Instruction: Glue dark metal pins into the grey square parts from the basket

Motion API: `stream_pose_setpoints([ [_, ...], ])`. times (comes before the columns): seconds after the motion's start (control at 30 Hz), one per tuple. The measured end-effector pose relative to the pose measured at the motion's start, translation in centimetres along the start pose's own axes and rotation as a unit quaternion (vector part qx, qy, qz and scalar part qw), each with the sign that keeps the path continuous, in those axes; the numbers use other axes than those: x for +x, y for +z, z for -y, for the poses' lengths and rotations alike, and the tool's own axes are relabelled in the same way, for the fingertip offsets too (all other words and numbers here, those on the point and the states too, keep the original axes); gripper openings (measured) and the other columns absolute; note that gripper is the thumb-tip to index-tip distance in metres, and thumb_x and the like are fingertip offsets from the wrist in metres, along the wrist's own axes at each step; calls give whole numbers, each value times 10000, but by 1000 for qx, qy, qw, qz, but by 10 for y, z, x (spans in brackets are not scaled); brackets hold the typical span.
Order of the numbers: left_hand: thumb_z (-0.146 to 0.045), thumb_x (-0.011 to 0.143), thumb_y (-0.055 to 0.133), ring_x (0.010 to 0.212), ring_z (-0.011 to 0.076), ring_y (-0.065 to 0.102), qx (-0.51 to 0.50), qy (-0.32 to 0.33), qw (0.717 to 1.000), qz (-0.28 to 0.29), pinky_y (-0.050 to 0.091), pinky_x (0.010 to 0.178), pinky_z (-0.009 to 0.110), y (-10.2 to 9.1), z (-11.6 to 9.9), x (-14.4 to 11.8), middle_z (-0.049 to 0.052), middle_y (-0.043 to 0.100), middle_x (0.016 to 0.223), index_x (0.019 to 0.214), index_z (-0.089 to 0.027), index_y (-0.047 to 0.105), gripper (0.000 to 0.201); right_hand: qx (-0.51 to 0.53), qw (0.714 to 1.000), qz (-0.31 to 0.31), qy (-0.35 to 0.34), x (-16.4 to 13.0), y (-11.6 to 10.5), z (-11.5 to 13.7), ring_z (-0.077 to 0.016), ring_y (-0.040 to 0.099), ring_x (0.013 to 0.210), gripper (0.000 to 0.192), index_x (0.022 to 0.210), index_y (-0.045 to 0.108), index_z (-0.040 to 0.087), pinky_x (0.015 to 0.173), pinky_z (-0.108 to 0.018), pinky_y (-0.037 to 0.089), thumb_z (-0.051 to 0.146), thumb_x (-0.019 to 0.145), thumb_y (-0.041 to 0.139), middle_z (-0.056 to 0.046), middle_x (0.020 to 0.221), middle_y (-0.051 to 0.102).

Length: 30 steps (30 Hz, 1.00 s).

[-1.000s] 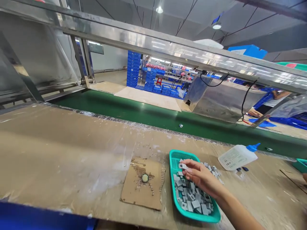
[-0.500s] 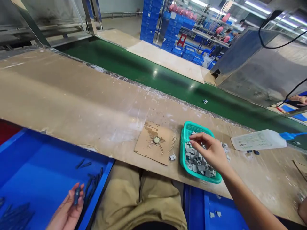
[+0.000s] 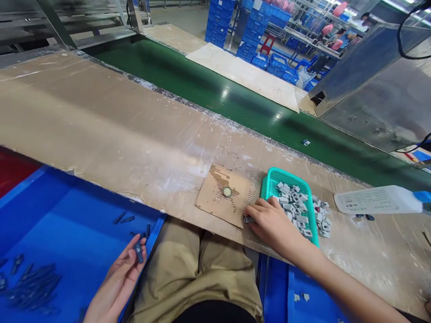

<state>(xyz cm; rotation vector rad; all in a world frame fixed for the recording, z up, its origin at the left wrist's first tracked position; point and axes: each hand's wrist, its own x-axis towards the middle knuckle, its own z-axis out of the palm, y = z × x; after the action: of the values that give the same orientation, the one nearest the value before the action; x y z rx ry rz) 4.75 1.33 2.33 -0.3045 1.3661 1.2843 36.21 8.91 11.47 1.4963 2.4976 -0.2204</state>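
Dark-blue part (image 3: 139,252), gripped between thumb and fingers of the left hand (image 3: 117,280); more dark-blue pieces (image 3: 37,285) lie left of these fingers in a blue bin (image 3: 84,202). Right hand (image 3: 274,226): fingertips closed on a grey piece (image 3: 248,220). Just left of them, cardboard (image 3: 210,197) bearing a pale-centred disc (image 3: 227,192); to their right, a green basket (image 3: 267,185) of grey parts (image 3: 292,202); farther right, a translucent bottle (image 3: 377,199).

Trousers (image 3: 198,278) are khaki cloth, loose in cut; deep creases cross the front, folds run down both legs. Black cloth (image 3: 215,313) with a smooth curved edge sits at the waist, garment type unclear. Right forearm (image 3: 340,278), left hand (image 3: 119,276) and right hand (image 3: 269,222) are bare.
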Motion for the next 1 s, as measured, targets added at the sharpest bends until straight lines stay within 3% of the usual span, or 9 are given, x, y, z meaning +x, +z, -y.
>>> stream_pose_setpoints([
  [0.1, 101, 776, 405, 652, 125, 654, -10, -17, 1000, 18, 573, 601, 159, 2, 7, 0, 94, 665, 794, 1042, -90, 642, 404, 105, 993, -50, -6, -6, -8, -5, -242, 553, 835, 167, 971, 595, 169, 776, -399, 367, 150, 877, 458, -86, 863, 620],
  [0.17, 106, 766, 424, 647, 133, 658, -15, -34, 999, 37, 579, 594, 169, 2, 12, 3, 88, 663, 786, 1113, -100, 621, 449, 241, 967, -78, 9, -10, -16, -11, -222, 569, 863, 236, 1083, 590, 196, 773, -374, 423, 250, 924, 423, -89, 958, 614],
  [0.37, 113, 773, 447, 632, 132, 664, -10, -71, 995, 72, 582, 575, 172, 9, 23, 7, 75, 674, 806, 1171, -114, 579, 477, 603, 780, -108, 123, -4, -23, -28, -205, 648, 843, 259, 853, 574, 200, 796, -346, 522, 445, 807, 647, -59, 911, 649],
  [0.43, 101, 807, 414, 666, 129, 671, -26, -79, 995, 63, 578, 593, 164, 17, 25, 1, 77, 675, 803, 1120, -97, 596, 412, 635, 751, -130, 127, 2, -20, -31, -215, 650, 907, 278, 787, 548, 197, 852, -360, 512, 425, 761, 706, -58, 945, 662],
  [0.5, 70, 849, 378, 683, 125, 674, -59, -103, 991, 59, 576, 604, 162, 28, 26, -8, 71, 675, 789, 1048, -89, 613, 347, 616, 764, -142, 127, 8, -17, -30, -221, 644, 942, 285, 845, 585, 200, 855, -357, 516, 416, 734, 736, -65, 958, 678],
  [0.6, -14, 905, 357, 617, 124, 665, -91, -174, 977, 84, 585, 564, 200, 45, 30, -21, 45, 671, 747, 987, -102, 614, 284, 557, 808, -146, 126, 18, -15, -25, -236, 649, 939, 371, 991, 640, 197, 826, -369, 539, 449, 732, 722, -88, 1011, 686],
  [0.73, -73, 918, 396, 550, 110, 640, -80, -241, 957, 137, 566, 494, 204, 61, 42, -32, 14, 654, 710, 996, -125, 600, 225, 451, 872, -159, 104, 29, -12, -15, -245, 663, 888, 341, 1012, 671, 186, 798, -389, 549, 445, 791, 653, -96, 1008, 694],
  [0.83, -73, 822, 596, 601, 113, 645, -87, -221, 951, 200, 566, 524, 189, 66, 51, -36, 10, 647, 723, 953, -141, 633, 151, 336, 923, -180, 57, 37, -9, -10, -249, 654, 880, 273, 1001, 685, 202, 768, -389, 537, 408, 843, 599, -89, 982, 698],
  [1.0, -205, 589, 837, 665, 123, 632, -72, -157, 938, 300, 582, 601, 218, 71, 59, -37, 19, 646, 765, 947, -154, 680, 394, 270, 945, -182, -2, 49, -3, -8, -242, 648, 888, 264, 1027, 688, 193, 767, -370, 526, 371, 884, 555, -94, 984, 693],
])
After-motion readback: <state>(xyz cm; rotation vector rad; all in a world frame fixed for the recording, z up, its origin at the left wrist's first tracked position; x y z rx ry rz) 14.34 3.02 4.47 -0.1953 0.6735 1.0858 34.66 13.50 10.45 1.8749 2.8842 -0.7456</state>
